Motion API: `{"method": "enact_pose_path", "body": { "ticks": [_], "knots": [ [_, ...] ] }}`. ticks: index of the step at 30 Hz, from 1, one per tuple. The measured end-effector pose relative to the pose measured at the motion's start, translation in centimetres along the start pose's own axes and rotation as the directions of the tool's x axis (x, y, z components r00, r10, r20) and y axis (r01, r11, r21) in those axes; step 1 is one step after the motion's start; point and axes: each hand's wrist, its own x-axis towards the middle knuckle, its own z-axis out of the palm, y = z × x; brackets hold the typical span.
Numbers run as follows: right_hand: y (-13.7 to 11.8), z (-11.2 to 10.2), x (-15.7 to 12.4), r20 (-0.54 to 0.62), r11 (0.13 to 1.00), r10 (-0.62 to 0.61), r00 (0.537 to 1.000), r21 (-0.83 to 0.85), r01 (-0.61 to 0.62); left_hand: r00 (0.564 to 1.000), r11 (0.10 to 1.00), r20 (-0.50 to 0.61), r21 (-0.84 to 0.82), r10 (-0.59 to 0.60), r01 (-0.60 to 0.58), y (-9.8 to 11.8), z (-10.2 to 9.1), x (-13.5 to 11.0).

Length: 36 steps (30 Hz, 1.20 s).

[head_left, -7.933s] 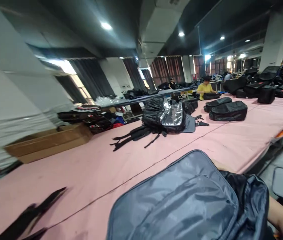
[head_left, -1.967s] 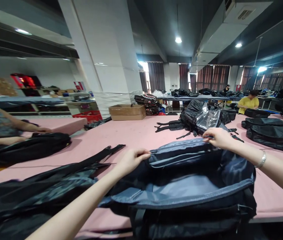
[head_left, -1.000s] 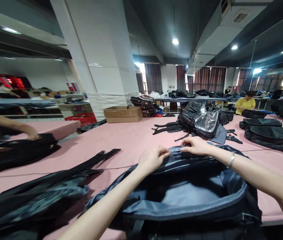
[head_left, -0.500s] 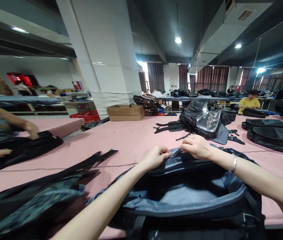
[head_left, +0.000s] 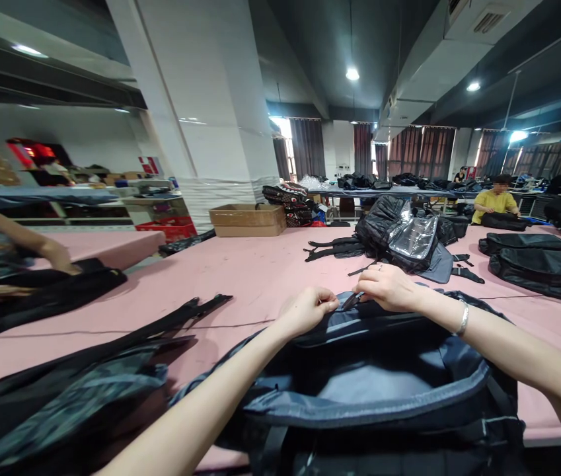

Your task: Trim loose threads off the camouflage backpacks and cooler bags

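A large black bag (head_left: 359, 403) with a grey-blue lining lies open in front of me on the pink-covered table (head_left: 250, 271). At its far edge, my left hand (head_left: 312, 309) is closed, thumb and fingertips pinching the grey lining fabric. Just to the right, my right hand (head_left: 386, 287) is closed on a small dark piece (head_left: 351, 301) at the same edge; its exact kind is too small to make out. The two hands are a short gap apart. A bracelet circles my right wrist.
Another dark bag (head_left: 82, 396) with straps lies at left. Beyond my hands sits a black backpack (head_left: 396, 235), with black pouches (head_left: 548, 274) at right. A cardboard box (head_left: 248, 220) stands by the pillar. One person (head_left: 7, 251) handles black fabric at left; another (head_left: 495, 201) sits far right.
My hands stay at the bag's far edge, the right one shifting very slightly. At left, the co-worker's hands have moved a little on the black fabric.
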Motion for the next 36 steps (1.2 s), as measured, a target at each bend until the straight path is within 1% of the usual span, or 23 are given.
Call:
{"method": "enact_pose_path", "body": {
  "ticks": [5,8,10,12,15,17,18,20,22,23,24,25,26,28,29,31,34,36],
  "knots": [
    [-0.2,-0.1,0.4,0.025,1.000,-0.024,0.999,0.000,0.024,1.000,1.000,-0.005,0.003,0.004,-0.004,0.2,0.0,-0.1],
    [-0.4,0.0,0.7,0.035,1.000,-0.004,0.999,0.028,0.003,1.000,1.000,-0.007,0.011,0.012,-0.012,0.1,0.0,-0.1],
    [-0.4,0.1,0.7,0.041,0.997,0.042,0.998,0.067,-0.045,1.000,1.000,-0.003,0.024,0.011,-0.011,0.1,0.0,-0.1],
    [-0.2,0.1,0.5,0.044,0.982,0.114,0.993,0.145,-0.119,1.000,0.999,-0.004,0.046,0.011,-0.011,0.1,-0.1,-0.1],
    [0.6,-0.5,-0.5,0.074,0.910,0.235,0.969,0.334,-0.246,0.999,0.993,-0.039,0.113,0.020,-0.015,0.5,-0.3,-0.4],
    [1.2,-1.1,-1.6,0.122,0.845,0.299,0.946,0.428,-0.322,0.995,0.982,-0.088,0.188,0.046,-0.029,0.9,-0.2,-0.7],
    [1.5,-1.4,-2.3,0.157,0.821,0.326,0.932,0.442,-0.362,0.991,0.973,-0.116,0.228,0.066,-0.038,1.1,-0.1,-0.9],
    [2.0,-1.8,-3.4,0.228,0.792,0.386,0.894,0.414,-0.448,0.975,0.955,-0.185,0.291,0.119,-0.062,1.5,0.3,-1.1],
    [2.1,-1.8,-4.1,0.272,0.762,0.468,0.841,0.358,-0.540,0.944,0.936,-0.261,0.336,0.203,-0.109,2.2,1.0,-1.3],
    [2.1,-1.7,-4.2,0.286,0.739,0.510,0.811,0.338,-0.583,0.925,0.924,-0.280,0.353,0.257,-0.150,2.6,1.4,-1.3],
    [2.1,-1.5,-4.1,0.306,0.708,0.545,0.780,0.330,-0.624,0.910,0.909,-0.278,0.367,0.308,-0.196,3.1,1.8,-1.2],
    [2.1,-1.3,-4.0,0.337,0.672,0.568,0.751,0.337,-0.659,0.903,0.895,-0.253,0.379,0.346,-0.236,3.6,2.2,-1.1],
    [2.2,-1.1,-3.8,0.381,0.633,0.575,0.724,0.354,-0.688,0.908,0.882,-0.212,0.394,0.362,-0.260,4.3,2.6,-1.0],
    [2.4,-0.8,-3.4,0.472,0.555,0.557,0.684,0.400,-0.729,0.938,0.868,-0.126,0.435,0.323,-0.240,5.7,3.3,-0.7],
    [2.5,-0.7,-3.3,0.501,0.524,0.546,0.672,0.421,-0.740,0.953,0.858,-0.096,0.469,0.286,-0.211,6.4,3.6,-0.5],
    [2.8,-0.6,-3.2,0.521,0.493,0.543,0.659,0.437,-0.752,0.969,0.828,-0.079,0.539,0.233,-0.155,7.6,4.2,-0.1],
    [2.9,-0.8,-3.5,0.517,0.485,0.557,0.650,0.432,-0.760,0.965,0.786,-0.124,0.608,0.233,-0.112,8.3,5.1,0.3],
    [2.7,-1.1,-3.8,0.482,0.494,0.575,0.661,0.440,-0.750,0.955,0.797,-0.162,0.595,0.249,-0.107,8.1,5.4,0.5]
  ]
}}
